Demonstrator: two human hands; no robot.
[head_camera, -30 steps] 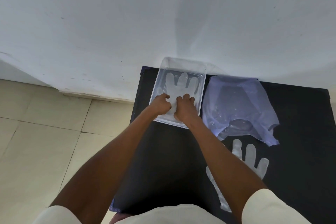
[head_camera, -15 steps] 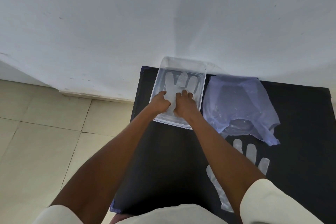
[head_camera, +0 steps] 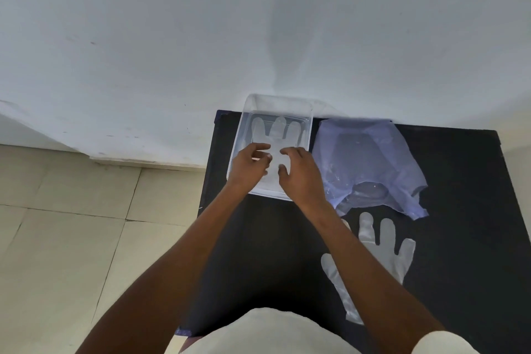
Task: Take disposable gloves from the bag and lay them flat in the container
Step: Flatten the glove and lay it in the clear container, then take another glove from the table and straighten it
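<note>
A: What has changed? The left hand [head_camera: 250, 165] and right hand [head_camera: 298, 172], lately pressed on the glove [head_camera: 275, 135] in the clear container [head_camera: 309, 121], have lifted; fingers now spread, gripping nothing

B: So that glove lies flat, released; a second glove [head_camera: 382, 244] waits on the black table [head_camera: 459, 238] just below the bag [head_camera: 370, 158]; probably next

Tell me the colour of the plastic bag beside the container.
Pale, translucent lilac-blue bag, seen in the head view.
</note>
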